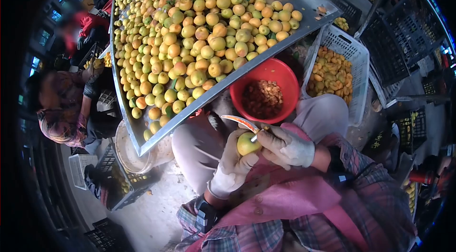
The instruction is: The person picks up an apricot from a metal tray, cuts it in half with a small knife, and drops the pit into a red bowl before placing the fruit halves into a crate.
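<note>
My left hand (pixel 228 166), in a whitish glove, has its fingers wrapped round a yellow-green apricot (pixel 248 144) above my lap. My right hand (pixel 286 147), gloved too, is closed on a small knife with a curved blade (pixel 241 122). The blade points up and left and shows orange-red along its side. A short pale piece lies against the apricot's right side; I cannot make out what it is. The knife's handle is mostly hidden in my fingers. Just beyond my hands stands a red bowl (pixel 236 94) with brown apricot pits (pixel 266 96) in it.
A metal-edged table (pixel 311 17) bears a heap of whole apricots (pixel 199 38). At its right, a white crate (pixel 362 69) holds cut apricots (pixel 330 76). A white bucket (pixel 128 150) stands under the table's corner. Dark crates (pixel 403 36) stack at right. A co-worker (pixel 64 119) sits at left.
</note>
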Demonstrator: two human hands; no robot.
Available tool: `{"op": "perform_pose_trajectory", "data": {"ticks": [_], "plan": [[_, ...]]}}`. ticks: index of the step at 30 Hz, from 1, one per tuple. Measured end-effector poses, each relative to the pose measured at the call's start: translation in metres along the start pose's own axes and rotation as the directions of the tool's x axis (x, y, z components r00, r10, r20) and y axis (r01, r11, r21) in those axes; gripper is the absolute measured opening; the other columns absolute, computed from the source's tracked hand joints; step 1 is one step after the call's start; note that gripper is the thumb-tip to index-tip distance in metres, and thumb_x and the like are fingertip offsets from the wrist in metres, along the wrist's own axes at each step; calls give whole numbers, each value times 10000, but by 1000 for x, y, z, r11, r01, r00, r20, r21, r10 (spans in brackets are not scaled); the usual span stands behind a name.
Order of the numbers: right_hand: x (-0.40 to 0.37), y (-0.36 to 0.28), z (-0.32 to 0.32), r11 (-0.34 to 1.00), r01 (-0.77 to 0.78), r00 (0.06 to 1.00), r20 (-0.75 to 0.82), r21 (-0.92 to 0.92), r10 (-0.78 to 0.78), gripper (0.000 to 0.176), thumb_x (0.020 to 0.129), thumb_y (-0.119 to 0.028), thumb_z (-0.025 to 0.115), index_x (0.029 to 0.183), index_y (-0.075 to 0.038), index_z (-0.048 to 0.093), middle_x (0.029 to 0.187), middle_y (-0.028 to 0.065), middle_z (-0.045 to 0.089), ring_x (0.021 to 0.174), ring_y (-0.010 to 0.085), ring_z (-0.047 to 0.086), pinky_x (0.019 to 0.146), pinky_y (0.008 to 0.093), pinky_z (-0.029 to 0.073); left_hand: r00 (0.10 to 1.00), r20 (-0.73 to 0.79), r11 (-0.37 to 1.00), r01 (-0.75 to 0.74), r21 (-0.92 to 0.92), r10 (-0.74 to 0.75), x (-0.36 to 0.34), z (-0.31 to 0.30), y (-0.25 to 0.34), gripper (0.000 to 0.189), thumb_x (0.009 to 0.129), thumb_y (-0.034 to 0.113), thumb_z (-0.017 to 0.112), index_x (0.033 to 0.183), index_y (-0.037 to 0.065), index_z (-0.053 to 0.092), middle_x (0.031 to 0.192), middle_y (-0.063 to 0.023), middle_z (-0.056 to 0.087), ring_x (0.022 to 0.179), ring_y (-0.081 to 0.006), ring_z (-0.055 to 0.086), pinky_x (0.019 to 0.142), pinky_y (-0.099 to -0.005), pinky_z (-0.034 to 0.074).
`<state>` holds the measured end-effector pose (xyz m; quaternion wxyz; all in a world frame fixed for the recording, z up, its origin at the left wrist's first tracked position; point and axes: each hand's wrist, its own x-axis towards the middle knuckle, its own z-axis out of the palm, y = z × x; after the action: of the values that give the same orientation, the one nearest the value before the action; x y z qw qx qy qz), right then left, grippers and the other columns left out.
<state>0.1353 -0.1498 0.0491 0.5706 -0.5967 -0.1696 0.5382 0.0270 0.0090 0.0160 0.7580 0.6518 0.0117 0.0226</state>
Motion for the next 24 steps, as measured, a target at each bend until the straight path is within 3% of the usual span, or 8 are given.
{"op": "perform_pose_trajectory", "data": {"ticks": [9, 14, 15, 16, 18, 20, 22, 24], "plan": [[-10, -8, -9, 922, -184, 970, 213, 341, 115, 365, 1040, -384, 347, 1219, -100, 490, 540, -17, 430, 327, 101, 354, 329, 233, 286, 973, 93, 893, 232, -387, -212, -4, -3, -12, 729, 832, 479, 703, 1294, 2, 402, 1009, -12, 523, 853, -82, 485, 754, -214, 397], [-10, -8, -13, 993, 112, 993, 28, -27, -111, 497, 1040, -374, 304, 1474, -131, 309, 563, -23, 439, 376, 72, 336, 385, 221, 302, 977, -25, 926, 191, -326, -210, 2, -5, 3, 702, 788, 303, 773, 1320, 2, 428, 1064, -22, 553, 924, -100, 530, 815, -240, 443], [-6, 11, -22, 991, 87, 996, 37, -100, -84, 339, 1023, -174, 395, 1339, -58, 441, 1100, 90, 558, 973, 98, 574, 835, 271, 485, 976, 6, 915, 207, -345, -219, 1, -11, 0, 733, 768, 234, 778, 1354, 1, 404, 1108, -30, 558, 961, -109, 540, 852, -246, 449], [3, 28, -24, 991, 88, 996, 36, -99, -85, 339, 1023, -174, 395, 1339, -58, 441, 1100, 90, 558, 973, 98, 574, 835, 271, 485, 976, 7, 916, 208, -344, -219, 1, -13, -1, 733, 768, 234, 778, 1354, 1, 404, 1108, -30, 558, 961, -109, 540, 852, -246, 449], [13, 53, -28, 22, 377, 626, 238, -926, -743, 339, 1000, -107, 442, 1331, -29, 453, 1069, 82, 562, 936, 118, 581, 812, 279, 483, 974, 12, 904, 214, -371, -226, 1, -13, -4, 770, 761, 275, 795, 1357, -2, 393, 1120, -31, 555, 968, -114, 537, 858, -249, 447], [-1, 19, -11, 712, 484, 800, -74, -509, -596, 341, 985, -118, 481, 1313, -25, 474, 1066, 100, 560, 918, 151, 590, 772, 289, 495, 975, 1, 929, 210, -303, -220, 3, -11, 1, 777, 762, 290, 797, 1355, -3, 388, 1121, -31, 552, 978, -114, 532, 867, -251, 443], [-3, 11, -7, 925, 284, 956, -145, 252, -254, 344, 970, -128, 520, 1296, -21, 495, 1063, 118, 558, 900, 184, 598, 732, 299, 507, 977, -10, 952, 205, -229, -213, 4, -10, 5, 785, 764, 306, 800, 1353, -4, 384, 1122, -32, 549, 988, -114, 528, 876, -252, 439], [7, 22, -11, 376, 577, 605, 70, -725, -793, 364, 967, -170, 530, 1276, 20, 506, 1070, 152, 572, 941, 255, 602, 768, 314, 505, 983, -13, 951, 175, -254, -184, 3, -9, 6, 780, 769, 327, 799, 1340, -7, 384, 1138, -39, 541, 1021, -117, 518, 901, -256, 425]]}}
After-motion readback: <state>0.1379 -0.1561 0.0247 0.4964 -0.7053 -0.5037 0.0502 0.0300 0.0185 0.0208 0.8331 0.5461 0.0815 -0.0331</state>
